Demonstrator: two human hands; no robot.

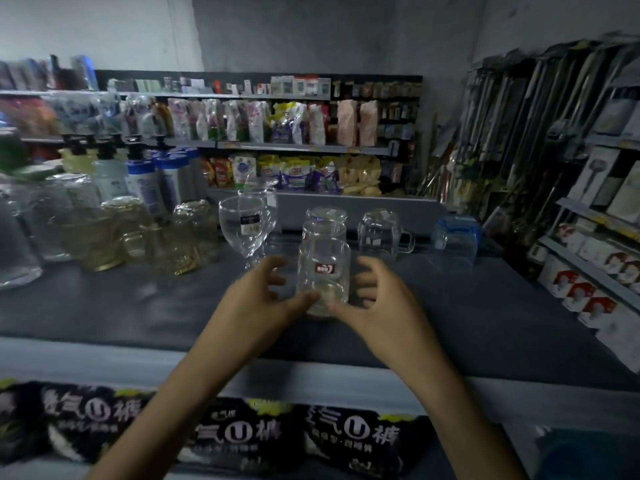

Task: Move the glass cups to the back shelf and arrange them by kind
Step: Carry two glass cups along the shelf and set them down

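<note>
Left hand (258, 296) and right hand (377, 299) flank a clear tumbler (323, 275). Fingers are spread, loosely curled and off the glass, thumbs touching its base. It stands upright mid-shelf (104, 306). Matching tumblers (324, 230) line up behind it toward the back edge. Goblet (246, 226) left, handled mug (381, 233) right.

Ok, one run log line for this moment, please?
red-label tumbler: upright on shelf, two tumblers behind | left hand: thumb at its base, fingers off | right hand: thumb at its base, fingers off
</note>
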